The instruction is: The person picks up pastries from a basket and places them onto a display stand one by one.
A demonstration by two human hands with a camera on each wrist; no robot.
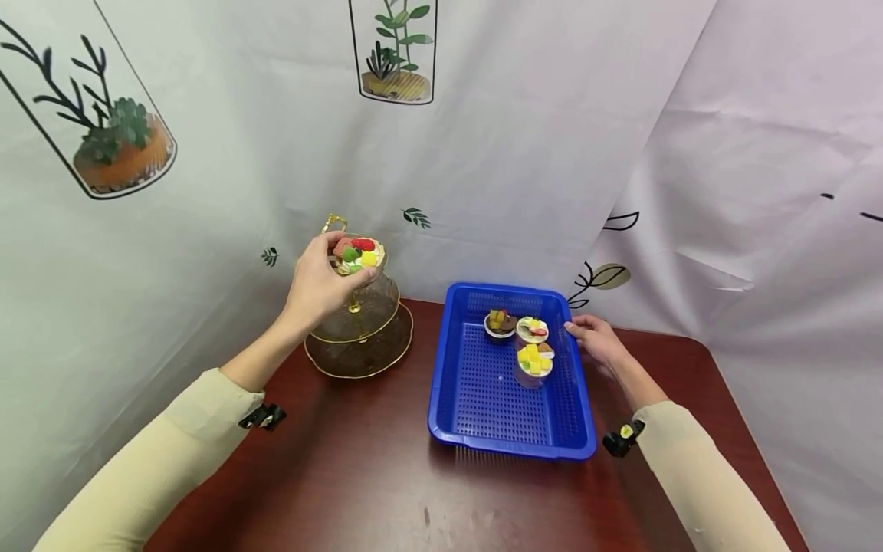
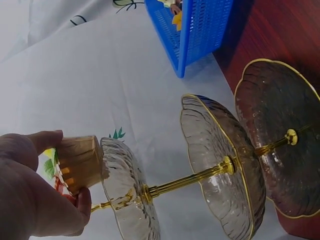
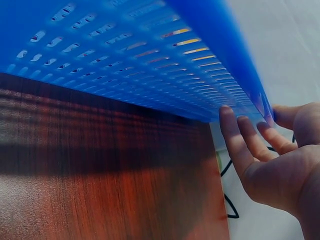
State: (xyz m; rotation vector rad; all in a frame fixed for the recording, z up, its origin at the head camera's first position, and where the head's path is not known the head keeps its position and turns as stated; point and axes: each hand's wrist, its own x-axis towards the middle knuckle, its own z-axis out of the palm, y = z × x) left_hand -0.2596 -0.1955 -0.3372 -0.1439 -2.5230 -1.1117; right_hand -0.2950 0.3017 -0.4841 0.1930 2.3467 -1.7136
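Observation:
My left hand [image 1: 322, 280] pinches a fruit-topped cupcake [image 1: 362, 255] at the top tier of a three-tier glass cake stand [image 1: 355, 347] with gold rims. In the left wrist view, the cupcake [image 2: 80, 164] has a tan cup and sits between thumb and fingers, right by the rim of the top tier [image 2: 116, 170]; whether it touches the glass I cannot tell. My right hand [image 1: 599, 340] grips the right rim of a blue plastic basket [image 1: 441, 376]. Its thumb lies over the rim, fingers against the outer wall, as the right wrist view [image 3: 277, 165] shows.
Inside the basket are a dark cupcake [image 1: 500, 326], a white-topped cup dessert [image 1: 532, 330] and one with yellow cubes [image 1: 534, 365]. Everything stands on a dark red wooden table [image 1: 359, 468]. Behind hangs a white cloth [image 1: 510, 153] with plant prints.

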